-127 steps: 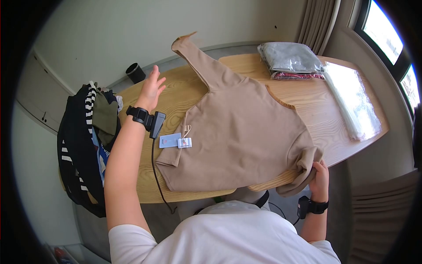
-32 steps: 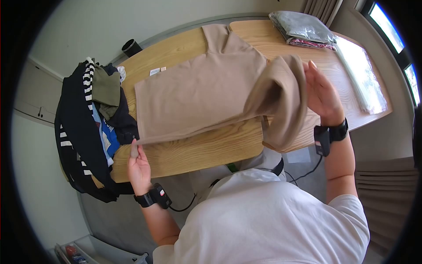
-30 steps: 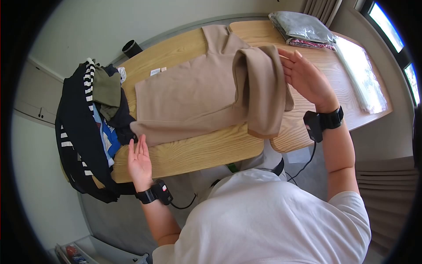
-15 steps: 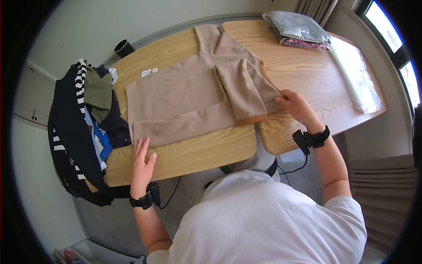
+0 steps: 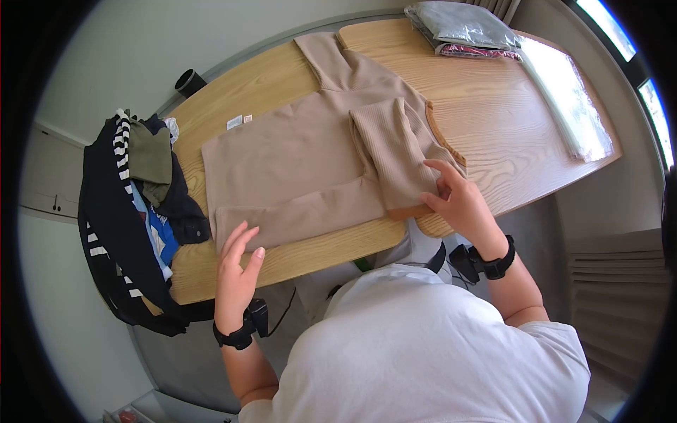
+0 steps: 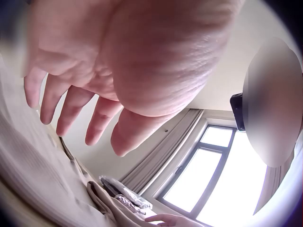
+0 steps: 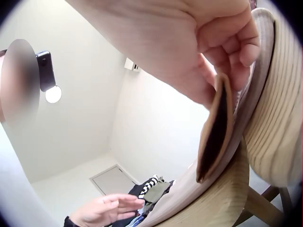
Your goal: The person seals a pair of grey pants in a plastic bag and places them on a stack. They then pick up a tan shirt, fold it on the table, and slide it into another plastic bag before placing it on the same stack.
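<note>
A tan sweatshirt (image 5: 282,162) lies on the wooden table, its near side folded in. One sleeve (image 5: 395,144) is laid back over the body, its ribbed cuff ending in a brown edge close to the table's front. My right hand (image 5: 462,201) is at this cuff, with thumb and index finger spread apart; in the right wrist view the brown cuff opening (image 7: 215,137) shows beside the fingers. My left hand (image 5: 236,278), fingers extended, is over the hem's near corner. The sweatshirt's other sleeve (image 5: 317,56) points to the far side. A small white label (image 5: 235,122) shows past the far edge.
Heaped dark, striped and olive clothes (image 5: 134,218) hang over the table's left end. Folded garments in clear plastic (image 5: 462,32) lie at the back right, beside a stack of clear bags (image 5: 568,99). A black bin (image 5: 189,83) stands behind the table (image 5: 493,127).
The sweatshirt was turned and its near side folded in. The sleeve swung leftward and settled over the body. My right hand moved from the neckline side to the cuff; my left stayed near the hem.
</note>
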`<state>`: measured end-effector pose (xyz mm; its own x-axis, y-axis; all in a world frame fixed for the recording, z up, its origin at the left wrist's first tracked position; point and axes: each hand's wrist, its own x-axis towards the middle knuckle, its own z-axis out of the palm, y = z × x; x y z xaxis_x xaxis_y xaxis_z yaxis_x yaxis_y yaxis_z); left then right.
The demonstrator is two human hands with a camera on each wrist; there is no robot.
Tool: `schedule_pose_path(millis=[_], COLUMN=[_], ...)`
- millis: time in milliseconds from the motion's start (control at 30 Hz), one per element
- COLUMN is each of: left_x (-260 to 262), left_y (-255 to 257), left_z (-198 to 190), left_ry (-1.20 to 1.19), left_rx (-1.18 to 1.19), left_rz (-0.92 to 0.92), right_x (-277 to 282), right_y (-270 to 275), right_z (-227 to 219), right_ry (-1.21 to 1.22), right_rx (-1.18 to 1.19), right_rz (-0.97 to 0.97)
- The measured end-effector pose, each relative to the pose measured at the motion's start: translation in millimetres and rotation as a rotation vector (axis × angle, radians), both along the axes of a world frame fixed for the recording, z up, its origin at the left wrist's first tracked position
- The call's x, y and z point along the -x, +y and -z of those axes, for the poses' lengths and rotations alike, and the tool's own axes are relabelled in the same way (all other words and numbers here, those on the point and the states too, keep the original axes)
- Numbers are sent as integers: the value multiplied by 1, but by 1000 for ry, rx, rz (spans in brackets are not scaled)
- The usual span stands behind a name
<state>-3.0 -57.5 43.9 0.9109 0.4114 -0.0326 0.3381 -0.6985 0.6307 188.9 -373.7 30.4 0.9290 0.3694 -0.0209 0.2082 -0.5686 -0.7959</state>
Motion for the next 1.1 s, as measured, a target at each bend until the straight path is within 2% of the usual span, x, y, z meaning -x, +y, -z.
schedule_pose_path(millis=[67, 100, 167, 233, 267, 300, 367, 400, 500, 567, 600, 633, 667, 733, 767, 800, 833, 900, 933, 1033, 1100], left_x=[-21, -32, -55, -75, -85, -95, -116, -125, -149, -161, -171, -180, -189, -207, -214, -224, -235, -249, -257, -277, -291], left_y=[-15, -24, -46, -75, -86, -90, -95, -97, -75, -66, -46, -33, -23, 8, 20, 38, 62, 79, 90, 117, 125], left_z=[-11, -14, -17, -26, -29, -24, -2, 5, 9, -4, 4, -2, -14, -18, -24, -26, -28, -37, -39, -44, -43], left_ry=[-79, -79, -115, -117, -123, -120, -288, -286, -171, -227, -206, -143, -68, -173, -230, -262, -202, -374, -369, -294, -358], left_rx=[110, 104, 239, 206, 175, 174, -11, 55, 34, -13, -28, 12, 179, 404, 456, 402, 398, 387, 385, 340, 394], left_rz=[181, 188, 384, 438, 485, 498, 581, 460, 455, 333, 309, 226, 138, 62, 25, -36, -81, -20, -12, -52, -116], right_x=[2, 4, 10, 16, 17, 20, 22, 22, -3, -31, -46, -56, -60, -65, -66, -66, -66, -70, -72, -75, -78], right_y=[9, 15, 31, 45, 48, 52, 53, 48, 16, -12, -26, -36, -41, -47, -48, -48, -49, -50, -50, -53, -57], right_z=[8, 10, 12, 6, 3, 0, -5, -10, -10, -8, 1, 10, 10, 10, 10, 10, 10, 14, 17, 27, 28], right_ry=[-22, -23, -94, -44, 15, 13, -111, -44, -142, -14, -40, -68, -72, 63, 60, 44, 30, 106, 181, 51, 62], right_rx=[-7, -13, -330, -478, -512, -515, -578, -564, -462, -272, -230, -188, -191, 61, 56, 61, 66, 58, 55, -54, -63], right_rz=[-73, -66, -107, -150, -222, -209, -414, -437, -370, -123, -68, -12, -7, -28, -22, -40, -56, -49, -49, -102, -95])
